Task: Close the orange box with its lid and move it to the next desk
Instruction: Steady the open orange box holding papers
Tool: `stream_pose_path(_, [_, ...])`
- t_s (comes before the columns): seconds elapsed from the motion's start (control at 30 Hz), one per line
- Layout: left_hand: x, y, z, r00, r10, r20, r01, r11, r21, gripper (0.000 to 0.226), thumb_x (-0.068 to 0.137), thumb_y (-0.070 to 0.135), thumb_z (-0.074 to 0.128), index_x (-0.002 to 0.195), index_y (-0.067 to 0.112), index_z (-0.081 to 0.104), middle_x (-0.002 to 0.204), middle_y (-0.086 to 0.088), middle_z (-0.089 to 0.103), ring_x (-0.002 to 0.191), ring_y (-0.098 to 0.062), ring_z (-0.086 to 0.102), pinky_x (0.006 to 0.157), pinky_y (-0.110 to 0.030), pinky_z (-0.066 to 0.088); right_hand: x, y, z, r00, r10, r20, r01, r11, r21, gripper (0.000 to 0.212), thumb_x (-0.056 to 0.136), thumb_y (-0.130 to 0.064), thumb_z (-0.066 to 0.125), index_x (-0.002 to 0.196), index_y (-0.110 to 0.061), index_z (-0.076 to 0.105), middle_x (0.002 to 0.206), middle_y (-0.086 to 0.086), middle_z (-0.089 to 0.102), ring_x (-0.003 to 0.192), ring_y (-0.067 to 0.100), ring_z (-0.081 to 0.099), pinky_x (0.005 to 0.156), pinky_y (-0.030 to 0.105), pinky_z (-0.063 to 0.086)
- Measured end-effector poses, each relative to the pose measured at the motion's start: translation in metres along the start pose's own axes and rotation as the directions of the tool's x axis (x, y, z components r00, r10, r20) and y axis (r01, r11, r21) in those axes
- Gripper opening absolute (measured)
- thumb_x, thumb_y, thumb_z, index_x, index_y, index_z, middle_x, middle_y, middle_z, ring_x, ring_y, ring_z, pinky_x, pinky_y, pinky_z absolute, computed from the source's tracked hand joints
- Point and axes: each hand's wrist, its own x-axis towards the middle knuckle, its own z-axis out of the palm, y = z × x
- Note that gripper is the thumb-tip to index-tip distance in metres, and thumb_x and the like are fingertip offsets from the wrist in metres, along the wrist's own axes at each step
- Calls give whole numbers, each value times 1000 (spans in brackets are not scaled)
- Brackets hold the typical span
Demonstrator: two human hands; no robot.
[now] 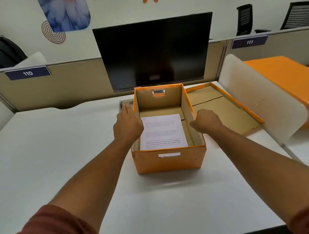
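Observation:
An open orange box [168, 161] stands in the middle of the white desk [61, 150], with a printed sheet of paper [163, 132] lying flat on its cardboard bottom. Its lid [222, 108] lies upside down on the desk just right of the box, brown inside showing. My left hand [127, 123] hovers at the box's left wall with fingers stretched forward, holding nothing. My right hand [206, 121] is over the box's right wall, fingers curled down; whether it touches the rim I cannot tell.
A dark monitor [154, 53] stands right behind the box. A white rounded divider [258, 98] separates this desk from desk 111 on the right, where another closed orange box [286, 78] sits. A partition [56, 85] runs along the back. A person stands at far left.

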Motion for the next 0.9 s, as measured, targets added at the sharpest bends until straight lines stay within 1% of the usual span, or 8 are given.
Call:
stream_pose_path(0.1, [-9,-14,3,981,-161,109,164,986,-18,73,93,39,59,153,13,26,145,-11,51,126,-35,56,93,-44,51,-8,5,8,999,42,15,-42,999,-7,6,87,-14,59,90,-9,58,82,6,60,72,22,57,54,28,42])
stream_pose_path(0.13, [-11,-22,5,970,-191,152,197,980,-25,55,94,36,58,142,12,43,132,-12,60,118,-34,60,90,-41,52,-12,7,12,999,39,1,-39,999,-4,6,87,-12,58,91,-8,60,85,8,62,74,24,57,54,28,40])
stream_pose_path(0.2, [-14,-36,8,965,-183,186,213,965,-156,16,93,26,54,91,14,64,86,-6,64,84,-26,63,72,-34,50,-18,7,15,999,36,-21,-36,999,24,11,87,-10,59,95,-6,65,85,8,63,75,25,59,54,27,39])
stream_pose_path(0.27, [-16,-48,8,976,-142,167,180,953,-243,24,89,18,52,72,6,64,64,-4,56,61,-20,53,56,-27,41,-23,6,16,999,30,-42,-29,999,27,13,86,-8,59,96,-6,66,84,8,63,76,25,59,53,26,37])
stream_pose_path(0.33, [-21,-59,1,982,-110,151,150,949,-279,26,88,19,54,74,5,70,63,-6,63,60,-23,57,54,-27,43,-31,5,18,998,30,-47,-29,999,19,14,85,-8,57,95,-7,66,84,8,63,76,25,59,52,27,37])
stream_pose_path(0.47, [-39,-85,-11,997,-6,82,30,957,-288,24,87,26,59,82,9,76,73,-7,72,72,-23,67,69,-35,55,-55,-4,23,998,-26,-64,27,1000,4,16,84,-7,54,97,-8,65,87,9,63,79,28,60,63,34,49])
stream_pose_path(0.63, [-69,-119,-18,999,41,3,-39,963,-267,23,86,26,60,83,9,75,77,-7,74,74,-22,67,71,-37,56,-84,-18,38,990,-86,-108,85,996,-15,12,85,-5,50,87,-10,61,75,5,55,72,26,53,49,24,28])
stream_pose_path(0.9, [-85,-142,-26,996,84,23,-77,971,-227,23,89,29,58,92,14,76,88,-2,76,83,-21,69,75,-35,57,-105,-18,52,992,-111,-66,115,991,67,12,84,-6,49,81,-9,61,66,2,51,70,27,55,49,24,29])
